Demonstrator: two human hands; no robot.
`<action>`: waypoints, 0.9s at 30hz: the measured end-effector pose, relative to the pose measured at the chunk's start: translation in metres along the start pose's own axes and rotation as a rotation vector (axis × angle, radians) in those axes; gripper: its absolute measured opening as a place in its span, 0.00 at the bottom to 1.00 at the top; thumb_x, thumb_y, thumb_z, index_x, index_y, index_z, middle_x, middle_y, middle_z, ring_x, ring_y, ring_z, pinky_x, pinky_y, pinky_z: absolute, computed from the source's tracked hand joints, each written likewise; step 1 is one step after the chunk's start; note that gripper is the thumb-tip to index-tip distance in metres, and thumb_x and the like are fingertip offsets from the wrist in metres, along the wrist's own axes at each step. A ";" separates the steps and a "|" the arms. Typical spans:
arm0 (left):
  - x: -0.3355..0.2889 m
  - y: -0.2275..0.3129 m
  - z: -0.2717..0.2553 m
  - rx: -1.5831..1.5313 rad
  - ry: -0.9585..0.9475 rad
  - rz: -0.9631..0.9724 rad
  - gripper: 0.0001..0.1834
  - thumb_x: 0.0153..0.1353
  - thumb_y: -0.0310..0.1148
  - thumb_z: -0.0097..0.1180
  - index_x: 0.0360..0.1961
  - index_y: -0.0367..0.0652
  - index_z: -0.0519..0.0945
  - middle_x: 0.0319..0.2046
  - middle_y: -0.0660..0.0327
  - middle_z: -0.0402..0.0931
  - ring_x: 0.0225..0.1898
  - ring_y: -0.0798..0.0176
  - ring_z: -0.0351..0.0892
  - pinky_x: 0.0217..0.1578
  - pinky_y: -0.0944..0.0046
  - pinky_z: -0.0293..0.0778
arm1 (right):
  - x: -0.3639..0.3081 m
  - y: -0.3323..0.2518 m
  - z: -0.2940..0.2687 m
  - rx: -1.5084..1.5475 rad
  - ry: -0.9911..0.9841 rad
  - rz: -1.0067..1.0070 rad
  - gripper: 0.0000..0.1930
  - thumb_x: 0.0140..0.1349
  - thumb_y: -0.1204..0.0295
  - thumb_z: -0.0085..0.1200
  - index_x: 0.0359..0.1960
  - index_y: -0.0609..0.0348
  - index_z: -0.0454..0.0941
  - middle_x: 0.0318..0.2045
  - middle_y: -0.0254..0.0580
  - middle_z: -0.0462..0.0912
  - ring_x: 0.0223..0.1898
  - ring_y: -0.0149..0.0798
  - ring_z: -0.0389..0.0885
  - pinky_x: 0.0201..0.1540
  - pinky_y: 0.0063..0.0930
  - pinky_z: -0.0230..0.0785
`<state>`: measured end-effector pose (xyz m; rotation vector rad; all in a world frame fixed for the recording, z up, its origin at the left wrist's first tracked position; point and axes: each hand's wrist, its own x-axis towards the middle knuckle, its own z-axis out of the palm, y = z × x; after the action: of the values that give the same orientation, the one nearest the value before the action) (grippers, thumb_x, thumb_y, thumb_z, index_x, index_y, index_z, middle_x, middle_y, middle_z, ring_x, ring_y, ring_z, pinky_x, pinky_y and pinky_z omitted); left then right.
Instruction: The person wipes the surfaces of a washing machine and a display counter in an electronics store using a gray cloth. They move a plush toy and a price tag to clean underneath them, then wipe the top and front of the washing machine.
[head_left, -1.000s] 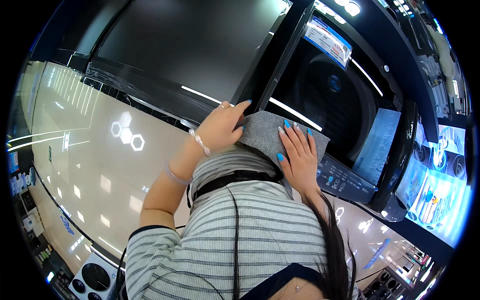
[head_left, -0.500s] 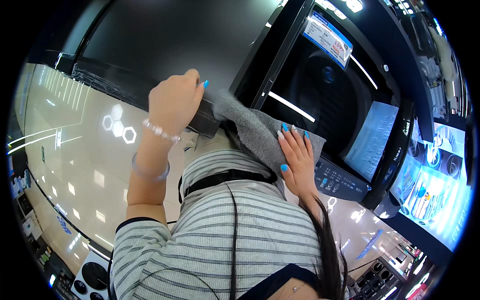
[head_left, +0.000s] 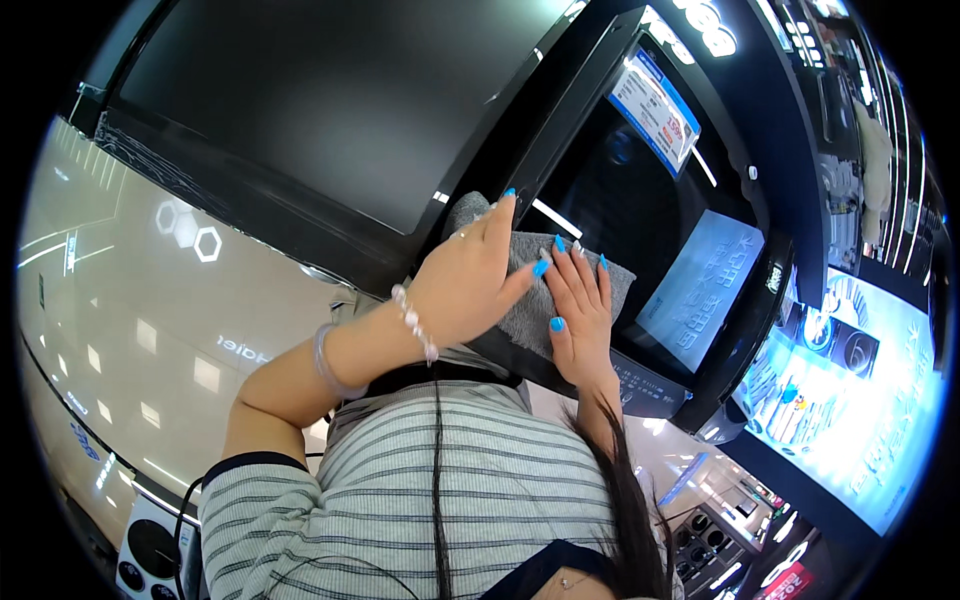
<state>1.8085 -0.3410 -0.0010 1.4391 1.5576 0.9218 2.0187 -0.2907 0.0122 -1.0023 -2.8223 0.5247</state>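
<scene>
A grey cloth (head_left: 527,318) lies on the top of a glossy black appliance (head_left: 600,190), at its near left corner. My right hand (head_left: 583,308) rests flat on the cloth with its fingers stretched forward. Across the cloth's left part reaches my left hand (head_left: 468,275), fingers extended and thumb apart, close to the right one. Part of the cloth shows beyond the left fingers; what lies under that palm is hidden. A control panel (head_left: 655,390) with small markings runs along the appliance's near edge.
To the left stands a wide dark panel-topped unit (head_left: 330,90). A price card (head_left: 655,110) and a pale blue sheet (head_left: 703,285) lie on the appliance. A bright display screen (head_left: 850,400) is at the right. Shiny tiled floor (head_left: 150,300) spreads out on the left.
My left hand has come down and to the right, from above the cloth's left side onto it. The cloth's raised left end now lies lower and bunched. My right hand stays on the cloth.
</scene>
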 end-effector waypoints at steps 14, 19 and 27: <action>0.194 -0.025 0.019 -0.114 0.013 -0.084 0.42 0.68 0.50 0.46 0.66 0.20 0.53 0.63 0.31 0.59 0.67 0.40 0.61 0.66 0.56 0.58 | 0.120 0.092 -0.027 -0.272 0.175 -0.037 0.25 0.67 0.66 0.41 0.66 0.55 0.65 0.67 0.44 0.65 0.71 0.46 0.57 0.72 0.46 0.41; 0.280 -0.020 0.018 -0.025 0.086 0.022 0.42 0.68 0.51 0.48 0.63 0.18 0.55 0.58 0.28 0.64 0.62 0.39 0.68 0.61 0.55 0.65 | 0.168 0.130 -0.032 -0.341 0.328 0.011 0.25 0.69 0.64 0.40 0.67 0.55 0.63 0.67 0.45 0.65 0.70 0.46 0.58 0.71 0.45 0.43; 0.396 -0.009 0.003 0.014 0.073 -0.056 0.32 0.70 0.51 0.41 0.55 0.26 0.70 0.46 0.35 0.77 0.50 0.43 0.79 0.51 0.55 0.73 | 0.250 0.196 -0.062 -0.272 0.286 0.147 0.26 0.69 0.59 0.36 0.68 0.48 0.62 0.68 0.40 0.63 0.71 0.42 0.57 0.71 0.41 0.46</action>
<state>1.7970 0.0525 -0.0421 1.3779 1.6529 0.9416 1.9532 0.0264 -0.0039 -1.2269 -2.6200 0.0015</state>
